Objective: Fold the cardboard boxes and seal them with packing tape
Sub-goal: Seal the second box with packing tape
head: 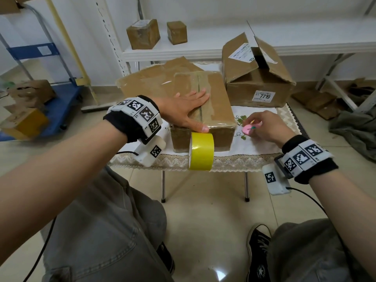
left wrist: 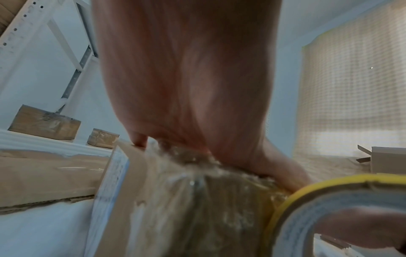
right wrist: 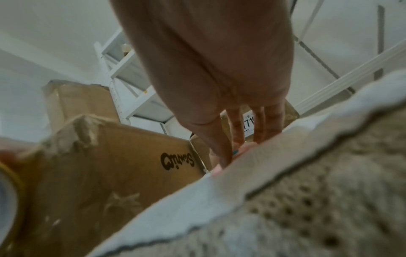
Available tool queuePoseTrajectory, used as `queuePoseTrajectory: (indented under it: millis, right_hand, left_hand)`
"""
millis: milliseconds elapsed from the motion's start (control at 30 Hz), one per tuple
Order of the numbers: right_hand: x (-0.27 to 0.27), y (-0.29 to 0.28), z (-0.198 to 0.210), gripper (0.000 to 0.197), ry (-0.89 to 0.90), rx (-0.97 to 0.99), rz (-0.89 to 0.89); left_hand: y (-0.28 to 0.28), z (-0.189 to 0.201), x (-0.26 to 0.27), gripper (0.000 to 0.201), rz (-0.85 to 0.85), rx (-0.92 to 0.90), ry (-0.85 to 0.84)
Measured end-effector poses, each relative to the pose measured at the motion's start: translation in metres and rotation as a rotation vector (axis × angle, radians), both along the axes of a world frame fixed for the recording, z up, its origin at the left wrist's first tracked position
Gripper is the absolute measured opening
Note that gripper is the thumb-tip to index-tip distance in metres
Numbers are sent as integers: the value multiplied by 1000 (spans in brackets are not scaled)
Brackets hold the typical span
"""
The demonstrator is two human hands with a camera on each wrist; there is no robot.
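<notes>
A closed cardboard box (head: 211, 94), glossy with clear tape over its top seam, stands mid-table. My left hand (head: 189, 104) lies flat on its top with straight fingers, the thumb pressing the near top edge. Just below the thumb a yellow tape roll (head: 201, 151) stands on edge against the box's front face, at the table's rim. The left wrist view shows the palm (left wrist: 186, 87) on the box (left wrist: 197, 208) and the roll (left wrist: 329, 200) at lower right. To the right of the box, my right hand (head: 264, 127) pinches a small pink cutter (head: 248, 128) lying on the tablecloth; its fingertips (right wrist: 226, 156) reach down to it.
An open box labelled 7719 (head: 258, 82) stands at the back right of the table. A flattened taped box (head: 154, 80) lies behind the closed one. Two small boxes (head: 142, 33) sit on a white shelf. The lace-edged tablecloth (head: 254, 145) overhangs the front edge. A blue cart (head: 61, 106) is at left.
</notes>
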State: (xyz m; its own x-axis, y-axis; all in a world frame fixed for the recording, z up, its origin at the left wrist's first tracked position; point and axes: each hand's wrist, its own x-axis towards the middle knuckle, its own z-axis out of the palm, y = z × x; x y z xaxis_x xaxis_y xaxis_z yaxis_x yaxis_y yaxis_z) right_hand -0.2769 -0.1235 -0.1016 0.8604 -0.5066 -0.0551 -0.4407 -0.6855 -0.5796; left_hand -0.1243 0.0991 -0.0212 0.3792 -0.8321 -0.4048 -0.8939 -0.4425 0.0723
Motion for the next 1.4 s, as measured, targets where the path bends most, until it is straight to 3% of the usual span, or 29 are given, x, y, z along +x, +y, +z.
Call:
queuePoseTrajectory:
  millis: [133, 233, 300, 467, 533, 600, 633, 700, 800, 867, 933, 1000, 1233, 1400]
  right_hand:
    - [0, 4, 4, 20, -74, 89, -14]
    - [-1, 18, 26, 19, -295, 198, -26]
    - [-4, 31, 43, 16, -436, 269, 71]
    - [-9, 69, 69, 16, -374, 213, 358]
    - [-13, 80, 74, 15, -339, 213, 461]
    - [-19, 84, 75, 16, -282, 133, 575]
    - [-21, 84, 75, 15, -257, 89, 621]
    - [-24, 83, 74, 14, -223, 4, 685]
    - [-23, 78, 70, 10, -162, -120, 736]
    - [-20, 77, 66, 9, -149, -171, 735]
    - [-17, 78, 63, 9, -168, -187, 722]
    - [-14, 82, 60, 12, -206, -189, 724]
    - [-6, 89, 54, 27, -250, -236, 713]
    - [-4, 93, 56, 32, -240, -269, 714]
  left_hand:
    - [2, -1, -1, 122, 4, -40, 20]
    - [4, -2, -1, 121, 14, -70, 30]
    - [6, -4, -1, 120, 20, -100, 39]
    - [14, -10, -1, 113, 0, -284, 50]
    - [20, -8, -5, 94, -49, -400, 68]
    - [28, -2, -12, 68, -66, -492, 190]
    - [32, 1, -16, 64, -75, -503, 254]
    - [40, 2, -22, 80, -81, -450, 304]
    - [47, -3, -31, 120, -8, -307, 215]
    - [46, -8, -37, 133, 24, -274, 154]
    - [43, -12, -43, 132, -25, -294, 141]
    - [40, -11, -45, 119, -76, -339, 176]
    - [43, -7, -52, 100, -53, -377, 190]
    - [42, -12, -61, 116, -65, -377, 82]
